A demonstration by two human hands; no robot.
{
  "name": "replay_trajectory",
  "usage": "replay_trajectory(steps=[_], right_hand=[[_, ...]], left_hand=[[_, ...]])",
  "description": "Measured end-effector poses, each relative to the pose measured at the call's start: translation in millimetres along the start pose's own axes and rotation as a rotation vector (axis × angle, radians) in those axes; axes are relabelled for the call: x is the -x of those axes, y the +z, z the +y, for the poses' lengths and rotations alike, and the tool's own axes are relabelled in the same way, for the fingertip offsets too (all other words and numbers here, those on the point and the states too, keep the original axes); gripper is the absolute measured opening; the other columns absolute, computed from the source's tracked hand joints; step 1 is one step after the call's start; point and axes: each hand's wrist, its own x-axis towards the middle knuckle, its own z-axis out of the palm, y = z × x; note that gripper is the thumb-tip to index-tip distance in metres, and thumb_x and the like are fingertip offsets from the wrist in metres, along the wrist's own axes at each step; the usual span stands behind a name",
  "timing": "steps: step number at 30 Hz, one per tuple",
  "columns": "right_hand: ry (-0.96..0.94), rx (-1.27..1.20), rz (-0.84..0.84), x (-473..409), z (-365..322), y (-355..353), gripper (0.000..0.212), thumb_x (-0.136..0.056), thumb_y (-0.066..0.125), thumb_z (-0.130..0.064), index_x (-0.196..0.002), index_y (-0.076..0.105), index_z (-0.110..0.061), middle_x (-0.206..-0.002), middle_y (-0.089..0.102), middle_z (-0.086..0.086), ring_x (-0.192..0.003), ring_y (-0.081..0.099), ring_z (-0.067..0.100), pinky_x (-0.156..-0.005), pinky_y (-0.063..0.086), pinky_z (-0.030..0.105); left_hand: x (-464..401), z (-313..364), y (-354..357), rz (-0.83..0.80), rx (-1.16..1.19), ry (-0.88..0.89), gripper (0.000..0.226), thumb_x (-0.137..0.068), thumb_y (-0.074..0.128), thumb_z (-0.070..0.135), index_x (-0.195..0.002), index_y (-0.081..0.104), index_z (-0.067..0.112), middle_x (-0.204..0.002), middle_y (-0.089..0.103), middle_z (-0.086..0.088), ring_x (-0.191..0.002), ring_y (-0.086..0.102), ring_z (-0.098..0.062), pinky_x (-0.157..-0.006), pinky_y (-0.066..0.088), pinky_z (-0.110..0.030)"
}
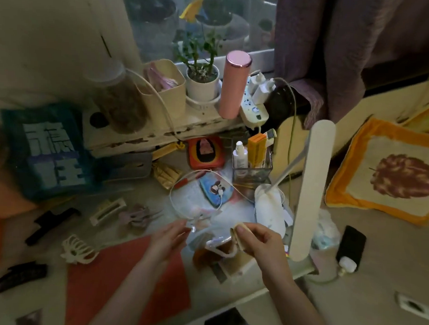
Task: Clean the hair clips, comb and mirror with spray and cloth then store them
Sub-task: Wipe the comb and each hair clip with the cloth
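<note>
Left hand (168,238): bare, no ring or glove to be seen.
Right hand (259,239): bare, with short plain nails on the fingers that show.
Left forearm: bare up to the lower edge of the view, no sleeve showing.
Right forearm: bare likewise, no watch or band at the wrist.
</note>
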Motion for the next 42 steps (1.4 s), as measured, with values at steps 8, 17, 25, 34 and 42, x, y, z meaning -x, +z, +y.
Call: replay_trajectory(steps=[8,17,25,34,42], right_hand=[[0.112,0.039,-0.099,-35,17,-20,0.007,-0.083,0.071,-0.021,-0.079,0.076,-0.021,-0.08,0.074,0.001,-0.073,0.068,0.012,-0.068,0.055,0.028],[0.15,0.033,-0.114,-57,28,-8,0.006,-0.083,0.071,-0.017,-0.081,0.076,-0.017,-0.085,0.071,0.011,-0.084,0.067,0.028,-0.081,0.054,0.045],[0.177,0.029,-0.107,-63,37,-8,0.008,-0.083,0.069,-0.019,-0.085,0.076,-0.015,-0.085,0.073,0.01,-0.086,0.068,0.03,-0.075,0.053,0.037],[0.182,0.035,-0.124,-57,39,-8,0.007,-0.084,0.069,-0.017,-0.084,0.076,-0.017,-0.085,0.074,0.007,-0.081,0.069,0.018,-0.075,0.054,0.032],[0.15,0.078,-0.195,-42,33,-7,0.008,-0.084,0.069,-0.017,-0.086,0.076,-0.014,-0.083,0.074,0.005,-0.077,0.068,0.015,-0.071,0.054,0.03]], left_hand=[[-48,-15,35,0.057,0.033,-0.106,0.015,-0.09,0.059,0.003,-0.102,0.067,0.008,-0.099,0.068,-0.007,-0.093,0.063,-0.018,-0.081,0.052,-0.03],[-91,-32,44,0.039,-0.032,-0.154,0.014,-0.091,0.06,0.007,-0.102,0.067,0.012,-0.095,0.07,-0.006,-0.089,0.065,-0.015,-0.07,0.052,-0.023],[-94,-45,37,0.062,-0.077,-0.104,0.011,-0.088,0.064,0.007,-0.093,0.069,0.015,-0.097,0.072,-0.008,-0.086,0.068,-0.014,-0.065,0.049,-0.019],[-90,-54,38,0.107,-0.073,-0.046,0.015,-0.087,0.067,0.013,-0.103,0.068,0.014,-0.095,0.073,-0.005,-0.081,0.068,-0.011,-0.066,0.046,-0.02],[-74,-51,32,0.118,-0.081,0.027,0.015,-0.087,0.066,0.015,-0.102,0.068,0.017,-0.099,0.07,-0.006,-0.091,0.067,-0.017,-0.069,0.048,-0.022]])
